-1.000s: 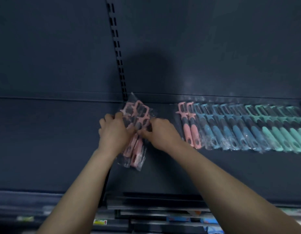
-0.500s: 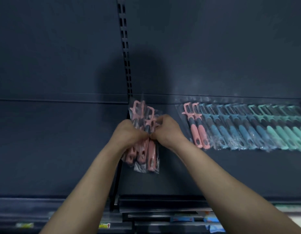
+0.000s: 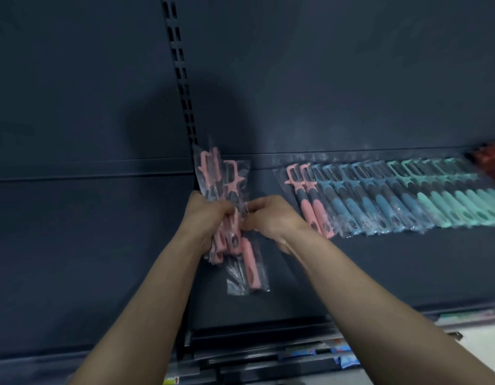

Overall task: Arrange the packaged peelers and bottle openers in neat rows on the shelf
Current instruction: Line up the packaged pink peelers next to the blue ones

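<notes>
We've swung the bundle of pink peelers (image 3: 213,173) upright. Our left hand (image 3: 210,218) grips it and our right hand (image 3: 271,218) pinches the front packet (image 3: 250,262), now slid lower. The row (image 3: 379,198) on the shelf (image 3: 101,245) lies just right of that hand, so this packet likely goes there next.

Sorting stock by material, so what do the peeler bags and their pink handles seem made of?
Peeler bags: thin clear plastic film, glossy; it crinkles and glints. Pink handles: probably moulded plastic, matte, with dark, perhaps rubbery grip sections.
</notes>
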`<state>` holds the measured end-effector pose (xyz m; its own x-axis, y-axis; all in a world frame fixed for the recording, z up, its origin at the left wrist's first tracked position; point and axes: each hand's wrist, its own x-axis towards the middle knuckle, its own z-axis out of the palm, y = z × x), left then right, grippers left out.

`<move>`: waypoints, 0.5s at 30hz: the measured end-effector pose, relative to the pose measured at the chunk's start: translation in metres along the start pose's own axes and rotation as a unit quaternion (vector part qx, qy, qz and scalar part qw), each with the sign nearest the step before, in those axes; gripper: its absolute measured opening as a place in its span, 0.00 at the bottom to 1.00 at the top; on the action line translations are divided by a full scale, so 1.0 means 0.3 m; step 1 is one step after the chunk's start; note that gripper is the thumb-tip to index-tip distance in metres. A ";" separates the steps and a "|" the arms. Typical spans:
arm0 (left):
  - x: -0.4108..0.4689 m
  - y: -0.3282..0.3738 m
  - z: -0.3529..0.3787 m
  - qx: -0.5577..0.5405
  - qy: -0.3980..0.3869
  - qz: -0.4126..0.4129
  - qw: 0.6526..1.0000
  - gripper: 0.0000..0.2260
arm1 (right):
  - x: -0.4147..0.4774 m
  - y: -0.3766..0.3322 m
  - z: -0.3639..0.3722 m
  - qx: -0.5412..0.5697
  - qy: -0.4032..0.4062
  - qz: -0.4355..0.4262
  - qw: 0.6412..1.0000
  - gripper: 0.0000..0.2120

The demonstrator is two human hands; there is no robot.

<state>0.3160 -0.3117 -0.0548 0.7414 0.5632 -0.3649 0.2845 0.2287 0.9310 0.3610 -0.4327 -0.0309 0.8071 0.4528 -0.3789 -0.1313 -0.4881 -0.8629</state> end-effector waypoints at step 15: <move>0.041 -0.029 -0.029 -0.066 0.087 0.018 0.994 0.20 | 0.014 0.004 -0.044 -0.179 0.120 -0.058 0.975 0.09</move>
<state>0.3173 -0.2999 -0.0675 0.6292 0.6994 -0.3391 0.1694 0.3024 0.9380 0.3717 -0.4411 -0.0289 0.9218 0.3532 -0.1597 0.1428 -0.6925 -0.7072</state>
